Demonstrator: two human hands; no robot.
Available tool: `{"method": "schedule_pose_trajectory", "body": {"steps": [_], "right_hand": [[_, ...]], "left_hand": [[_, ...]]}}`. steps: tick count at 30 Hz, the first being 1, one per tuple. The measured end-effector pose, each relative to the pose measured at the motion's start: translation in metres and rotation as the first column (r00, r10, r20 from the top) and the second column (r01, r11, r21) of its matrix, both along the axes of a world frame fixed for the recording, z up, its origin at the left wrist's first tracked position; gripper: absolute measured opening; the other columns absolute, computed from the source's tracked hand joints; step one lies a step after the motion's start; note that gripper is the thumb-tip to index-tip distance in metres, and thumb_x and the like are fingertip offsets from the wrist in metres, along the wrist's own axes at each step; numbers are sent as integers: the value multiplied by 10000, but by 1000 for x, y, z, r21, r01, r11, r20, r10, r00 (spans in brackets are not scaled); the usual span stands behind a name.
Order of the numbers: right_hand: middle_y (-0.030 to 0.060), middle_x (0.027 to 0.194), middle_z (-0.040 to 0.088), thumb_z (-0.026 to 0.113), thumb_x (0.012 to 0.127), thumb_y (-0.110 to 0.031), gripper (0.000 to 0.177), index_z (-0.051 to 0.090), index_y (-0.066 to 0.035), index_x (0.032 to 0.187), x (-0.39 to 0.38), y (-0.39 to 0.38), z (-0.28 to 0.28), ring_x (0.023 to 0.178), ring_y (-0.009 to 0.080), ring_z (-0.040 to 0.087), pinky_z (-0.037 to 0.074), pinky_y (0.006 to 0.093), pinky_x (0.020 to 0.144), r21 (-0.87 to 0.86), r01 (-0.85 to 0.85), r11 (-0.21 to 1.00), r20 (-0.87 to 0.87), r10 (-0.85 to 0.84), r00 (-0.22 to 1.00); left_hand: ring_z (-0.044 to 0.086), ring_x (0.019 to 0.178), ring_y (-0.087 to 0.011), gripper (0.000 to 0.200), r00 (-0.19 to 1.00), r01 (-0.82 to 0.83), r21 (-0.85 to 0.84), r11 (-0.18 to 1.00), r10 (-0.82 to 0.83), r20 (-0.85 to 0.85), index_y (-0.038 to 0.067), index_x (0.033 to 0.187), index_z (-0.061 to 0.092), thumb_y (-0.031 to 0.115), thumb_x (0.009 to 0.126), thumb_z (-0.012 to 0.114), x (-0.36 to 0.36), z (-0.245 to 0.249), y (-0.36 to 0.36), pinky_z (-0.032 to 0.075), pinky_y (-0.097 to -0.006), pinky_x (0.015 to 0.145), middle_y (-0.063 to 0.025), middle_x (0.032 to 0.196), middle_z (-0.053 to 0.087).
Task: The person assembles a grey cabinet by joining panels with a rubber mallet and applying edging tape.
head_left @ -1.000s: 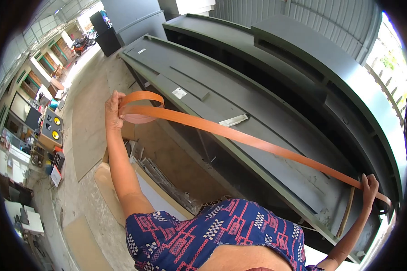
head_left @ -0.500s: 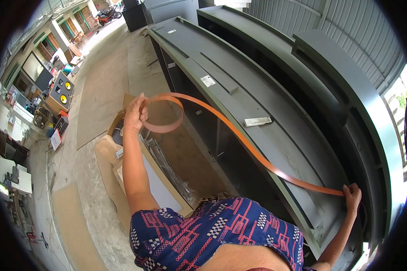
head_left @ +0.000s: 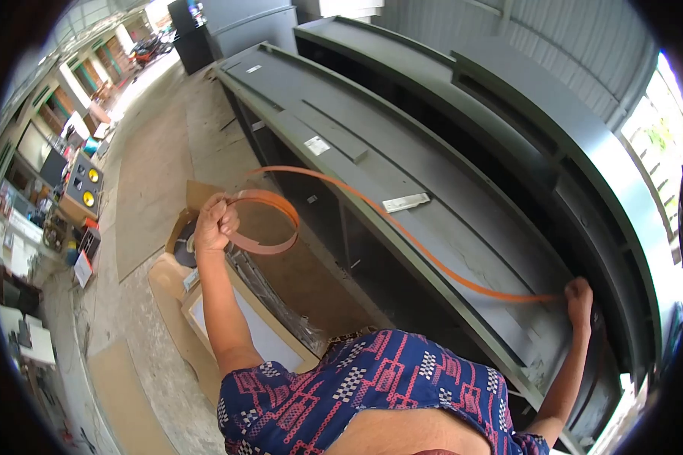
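My left hand (head_left: 216,221) is closed around one side of a coiled, flat orange-brown strip (head_left: 290,220), held over the floor left of a long dark grey cabinet (head_left: 463,250). A long orange strip (head_left: 417,241) arches over the cabinet's edge and its lying panels. Its left end hangs in the air above the coil, apart from my left hand. At the lower right, my right hand (head_left: 579,303) pinches the strip's other end, above the cabinet's near end. The fingertips there are partly hidden.
A small whitish packet (head_left: 406,202) and a paper label (head_left: 316,145) lie on the cabinet. More grey cabinets (head_left: 524,121) stand to the right. Left of me are an opened cardboard box (head_left: 176,277), and a speaker (head_left: 82,186) farther off. A corrugated metal wall (head_left: 565,64) rises behind.
The long strip's left end has come away from my left hand. That hand has moved down and slightly left with the coil. My right hand has risen slightly, and the view has shifted.
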State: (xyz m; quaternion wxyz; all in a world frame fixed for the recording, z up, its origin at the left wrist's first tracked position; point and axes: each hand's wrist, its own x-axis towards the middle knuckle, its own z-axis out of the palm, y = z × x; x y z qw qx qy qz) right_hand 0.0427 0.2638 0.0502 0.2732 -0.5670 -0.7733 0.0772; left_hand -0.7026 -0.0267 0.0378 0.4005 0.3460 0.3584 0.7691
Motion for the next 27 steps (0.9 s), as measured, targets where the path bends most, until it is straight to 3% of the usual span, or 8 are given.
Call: {"method": "schedule_pose_trajectory", "body": {"steps": [5, 7, 10, 12, 15, 17, 20, 27], "right_hand": [[92, 626, 303, 612, 876, -209, 401, 349, -4, 652, -92, -20, 70, 597, 191, 311, 307, 343, 558, 110, -30, 993, -118, 43, 992], [14, 662, 329, 587, 911, -207, 358, 455, 12, 660, -130, -50, 101, 644, 95, 343, 293, 288, 553, 75, -199, 977, -311, 212, 926], [88, 919, 610, 602, 858, -426, 436, 680, 3, 862, -164, -91, 139, 874, 217, 563, 441, 372, 773, 219, -670, 709, -578, 648, 496], [149, 1005, 564, 567, 839, -525, 592, 641, 52, 953, -179, -122, 155, 946, 257, 537, 431, 386, 821, 254, -850, 461, -670, 718, 189], [240, 1133, 496, 516, 812, -673, 847, 582, 125, 1088, -217, -161, 167, 1055, 315, 498, 417, 406, 893, 409, -912, -11, -789, 499, -360], [278, 1188, 466, 556, 791, -698, 935, 543, 153, 1177, -254, -183, 157, 1105, 335, 476, 417, 406, 921, 681, -727, -86, -671, 325, -667], [285, 1182, 441, 637, 749, -682, 949, 542, 154, 1187, -263, -198, 154, 1098, 373, 481, 416, 469, 910, 826, -555, -104, -541, 136, -830], [327, 1195, 418, 584, 768, -690, 939, 540, 184, 1112, -244, -183, 152, 1037, 441, 531, 501, 488, 818, 773, -590, -233, -588, 85, -805]], "left_hand": [[354, 426, -49, 304, 996, 76, 62, 995, -73, -46, 2, 1074, 601, 201, 860, 684, -12, -21, 5, 287, -193, 389, 21, 608, 446], [377, 465, -46, 336, 991, 132, 108, 985, -131, -19, 3, 1120, 590, 199, 865, 689, -30, -41, -4, 296, -191, 405, 27, 630, 446], [382, 465, -60, 391, 988, 137, 141, 980, -125, -92, 43, 1203, 580, 222, 871, 685, -48, -58, -18, 307, -203, 421, 27, 625, 432], [390, 463, -64, 404, 992, 102, 167, 981, -88, -93, 51, 1223, 578, 227, 874, 681, -44, -49, -23, 318, -216, 435, 22, 629, 441], [395, 464, -66, 411, 989, 108, 221, 969, -82, -121, 48, 1227, 578, 233, 874, 681, -35, -41, -23, 326, -224, 447, 18, 634, 449], [394, 465, -66, 415, 988, 105, 216, 971, -78, -131, 45, 1225, 579, 238, 872, 683, -32, -42, -21, 327, -225, 450, 17, 637, 452], [394, 466, -66, 421, 986, 108, 200, 974, -79, -148, 40, 1222, 580, 245, 870, 686, -34, -43, -22, 328, -227, 456, 15, 641, 457], [392, 468, -66, 430, 980, 128, 206, 970, -92, -178, 31, 1210, 583, 257, 861, 698, -22, -35, -20, 327, -229, 465, 11, 647, 468]]}}
